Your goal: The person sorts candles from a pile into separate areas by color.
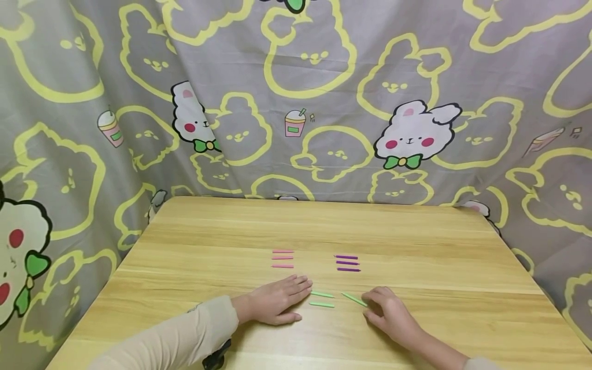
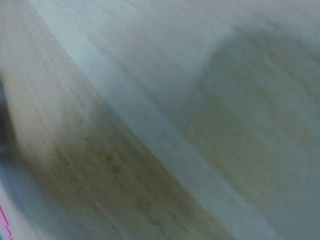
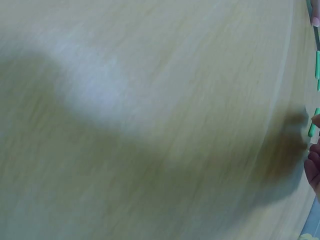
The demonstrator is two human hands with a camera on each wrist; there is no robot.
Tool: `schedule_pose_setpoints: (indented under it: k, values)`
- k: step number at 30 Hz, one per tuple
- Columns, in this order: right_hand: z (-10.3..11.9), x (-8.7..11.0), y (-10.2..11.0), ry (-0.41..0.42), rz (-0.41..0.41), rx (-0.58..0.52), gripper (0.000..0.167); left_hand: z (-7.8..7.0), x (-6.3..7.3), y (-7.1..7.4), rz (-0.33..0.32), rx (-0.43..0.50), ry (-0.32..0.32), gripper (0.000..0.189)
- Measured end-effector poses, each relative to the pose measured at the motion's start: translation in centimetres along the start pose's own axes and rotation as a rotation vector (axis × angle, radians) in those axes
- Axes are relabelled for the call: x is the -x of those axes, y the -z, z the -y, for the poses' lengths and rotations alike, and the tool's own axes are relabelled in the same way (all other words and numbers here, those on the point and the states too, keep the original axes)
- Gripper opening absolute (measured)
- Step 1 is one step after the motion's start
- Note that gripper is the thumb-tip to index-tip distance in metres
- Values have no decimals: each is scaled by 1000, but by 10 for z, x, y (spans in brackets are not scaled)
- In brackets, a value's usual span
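My left hand (image 1: 279, 300) lies flat on the wooden table (image 1: 222, 226), fingers straight, its fingertips right at the left end of a thin green candle (image 1: 322, 294). A second green candle (image 1: 321, 304) lies just below that one, roughly parallel. With thumb and fingers my right hand (image 1: 390, 313) pinches the right end of a third green candle (image 1: 354, 299), which slants down to the right. In the right wrist view this green candle (image 3: 313, 124) shows at the right edge beside the fingers. The left wrist view is mostly blurred table surface.
Farther back, three pink candles (image 1: 282, 258) lie in a stacked row on the left. Three purple candles (image 1: 348, 263) form a similar row on the right. A patterned grey curtain (image 1: 324, 113) hangs behind the table's far edge.
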State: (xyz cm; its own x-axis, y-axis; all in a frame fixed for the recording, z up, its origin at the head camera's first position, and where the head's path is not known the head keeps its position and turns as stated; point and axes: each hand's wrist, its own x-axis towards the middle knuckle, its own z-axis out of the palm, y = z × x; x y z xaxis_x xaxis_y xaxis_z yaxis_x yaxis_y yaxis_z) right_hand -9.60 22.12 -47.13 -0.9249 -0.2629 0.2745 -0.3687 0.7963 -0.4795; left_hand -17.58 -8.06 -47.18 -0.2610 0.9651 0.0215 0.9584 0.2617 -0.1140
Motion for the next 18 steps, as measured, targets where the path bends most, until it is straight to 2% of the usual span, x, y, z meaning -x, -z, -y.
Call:
schedule_pose_setpoints:
  k: [5, 10, 18]
  values:
    - [3, -5, -3, -111, 16, -52, 21, -1, -1, 0, -3, -2, -2, 59]
    - [6, -10, -3, -163, 57, -72, 22, -1, -2, 1, -14, -11, -8, 59]
    - [7, -15, 0, -144, 114, -107, 18, -2, -2, 1, -14, -11, -7, 59]
